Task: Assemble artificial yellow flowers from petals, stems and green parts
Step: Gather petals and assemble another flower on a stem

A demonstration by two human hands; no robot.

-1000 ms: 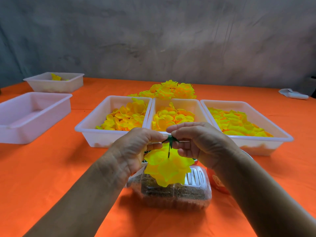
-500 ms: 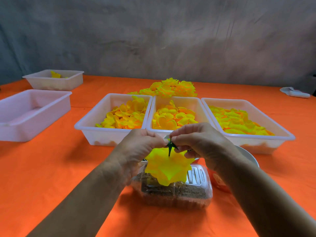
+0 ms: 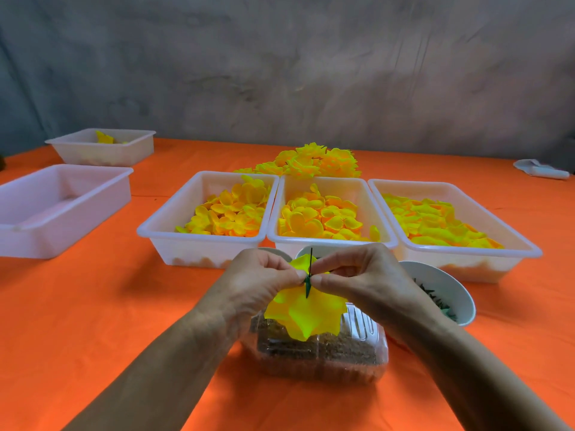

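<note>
Above a clear plastic box (image 3: 320, 353) of brown material I hold a yellow flower (image 3: 306, 312) turned petals down. A thin dark green stem (image 3: 310, 262) sticks up from its back, with a green star-shaped part (image 3: 308, 283) at the base. My left hand (image 3: 255, 284) pinches the flower's back from the left. My right hand (image 3: 364, 281) pinches the green part at the stem from the right. Three white trays behind hold loose yellow petals (image 3: 230, 213) (image 3: 323, 217) (image 3: 435, 222). A heap of finished yellow flowers (image 3: 311, 161) lies beyond them.
A white bowl (image 3: 448, 284) with green parts stands at my right wrist. Two more white trays sit at the left, one bare (image 3: 62, 194) and one far back (image 3: 102, 147) with a yellow piece. A white object (image 3: 541, 171) lies far right on the orange tablecloth (image 3: 93, 306).
The stem now stands up straight above my fingers. Both hands have shifted a little with the flower; the right fingers closed in on the green part at the stem's base.
</note>
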